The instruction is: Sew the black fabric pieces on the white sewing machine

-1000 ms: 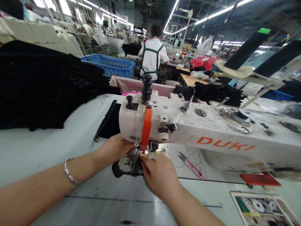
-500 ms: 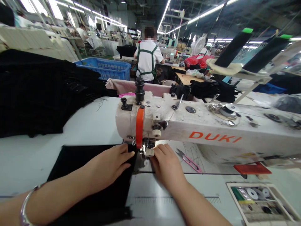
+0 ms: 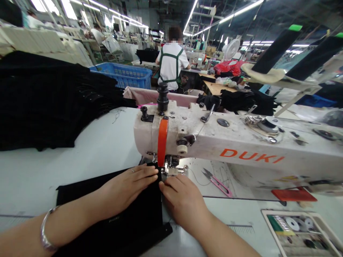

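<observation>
This is a garment factory floor. Just above the fingers (image 3: 150, 175) stands a white industrial sewing machine with orange DUKI lettering (image 3: 241, 142), set on a pale surface (image 3: 102, 150). Left of the fingers and farther back lies a high stack of cut black fabric pieces (image 3: 40, 103), with a blue plastic crate (image 3: 125, 75) beyond it. Right of the fingers lie pink-handled thread snips (image 3: 217, 182) and a tray of bobbins (image 3: 297, 228). Tall black thread cones with green caps (image 3: 278, 50) rise above them. Far beyond the fingers, a person in a white shirt with green apron straps (image 3: 173, 64) is at another station, back turned, under long fluorescent ceiling tubes (image 3: 193, 16).
</observation>
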Demonstrator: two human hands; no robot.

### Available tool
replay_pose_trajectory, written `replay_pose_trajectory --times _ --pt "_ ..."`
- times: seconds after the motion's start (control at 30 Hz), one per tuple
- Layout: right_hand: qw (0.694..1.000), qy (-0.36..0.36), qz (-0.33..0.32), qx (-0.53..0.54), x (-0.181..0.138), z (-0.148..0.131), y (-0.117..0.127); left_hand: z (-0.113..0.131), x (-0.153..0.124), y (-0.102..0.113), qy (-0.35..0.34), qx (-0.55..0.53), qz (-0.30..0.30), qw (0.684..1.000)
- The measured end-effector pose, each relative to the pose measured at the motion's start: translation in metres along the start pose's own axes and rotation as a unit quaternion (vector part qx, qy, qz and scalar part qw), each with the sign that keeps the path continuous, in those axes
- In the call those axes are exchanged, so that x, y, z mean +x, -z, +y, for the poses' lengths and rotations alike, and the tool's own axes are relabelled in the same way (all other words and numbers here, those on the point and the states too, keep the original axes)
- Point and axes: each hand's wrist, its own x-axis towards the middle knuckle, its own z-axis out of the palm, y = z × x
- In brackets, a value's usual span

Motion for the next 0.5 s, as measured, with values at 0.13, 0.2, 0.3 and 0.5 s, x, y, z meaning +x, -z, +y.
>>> replay_pose_trajectory --times 0.13,0.2,0.3,0.5 --pt "0.999 -0.037 -0.013 0.025 0.003 -0.002 0.007 -0.011 0.015 0.015 0.007 -0.025 -0.026 0.999" --pt "0.99 -0.106 -0.015 0.092 -0.003 -0.011 0.017 0.0 0.013 0.024 0.023 -0.023 -0.027 0.999" --pt "0.959 -0.205 0.006 0.195 -0.022 -0.034 0.026 0.036 -0.006 0.032 0.04 0.003 -0.011 0.999" --pt "0.971 -0.205 0.04 0.116 -0.048 -0.062 0.013 0.096 -0.04 0.013 0.012 0.011 0.072 0.997"
